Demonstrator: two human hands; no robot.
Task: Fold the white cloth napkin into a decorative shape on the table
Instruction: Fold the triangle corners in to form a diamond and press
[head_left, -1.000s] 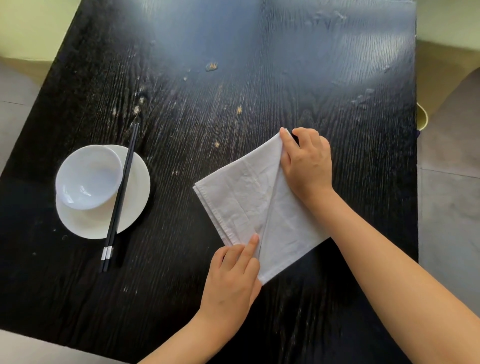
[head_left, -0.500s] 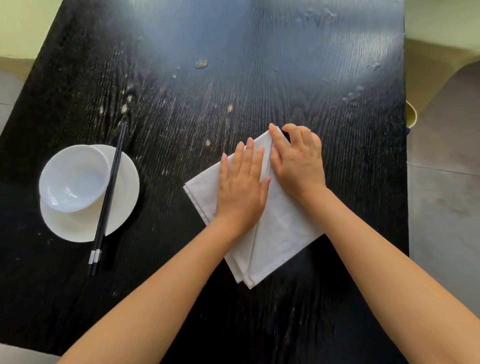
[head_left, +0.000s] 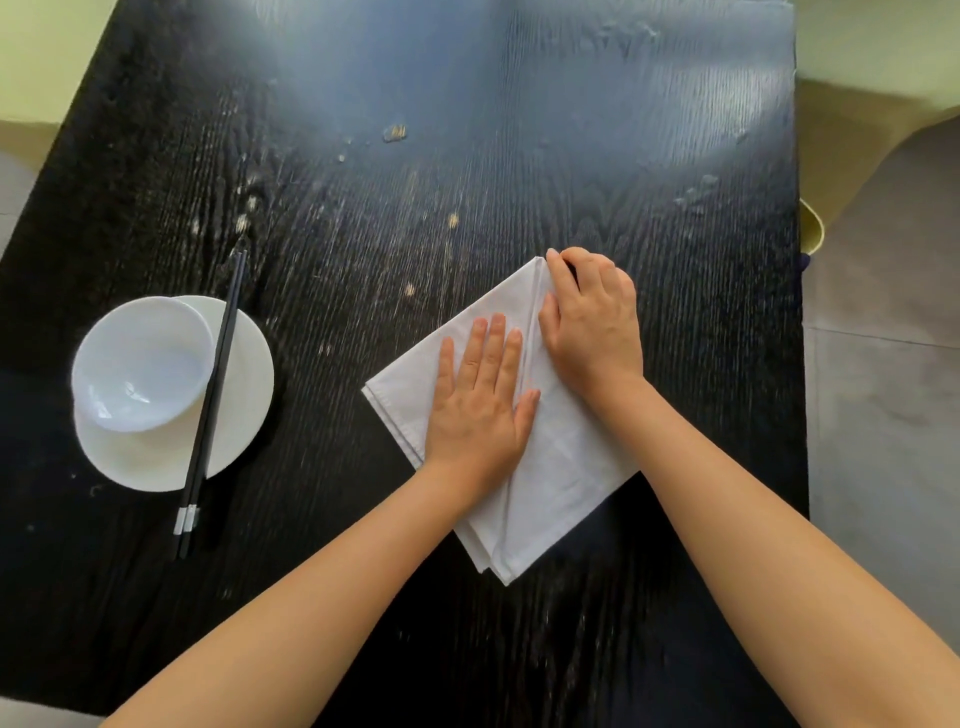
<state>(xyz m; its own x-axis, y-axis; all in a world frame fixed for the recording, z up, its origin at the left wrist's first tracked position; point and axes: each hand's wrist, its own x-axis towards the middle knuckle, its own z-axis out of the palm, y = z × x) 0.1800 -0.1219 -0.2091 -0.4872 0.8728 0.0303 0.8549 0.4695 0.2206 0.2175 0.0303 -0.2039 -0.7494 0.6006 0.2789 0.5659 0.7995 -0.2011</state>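
A white cloth napkin (head_left: 561, 478) lies folded in a diamond on the black wooden table (head_left: 467, 156), one corner pointing toward me, with a crease running up its middle. My left hand (head_left: 480, 400) lies flat on the napkin's left half, fingers spread, palm down. My right hand (head_left: 592, 322) presses on the upper right part, its fingers curled over the napkin's far tip. Neither hand lifts the cloth.
At the left, a white bowl (head_left: 140, 364) sits on a white plate (head_left: 244, 405), with a pair of black chopsticks (head_left: 208, 415) laid across the plate's right side. The table's right edge (head_left: 800, 364) runs close to my right arm. Small crumbs dot the far tabletop.
My left hand went from one finger at the napkin's near end to lying flat on its left half, then slid slightly back toward me. My right hand stayed at the far tip.
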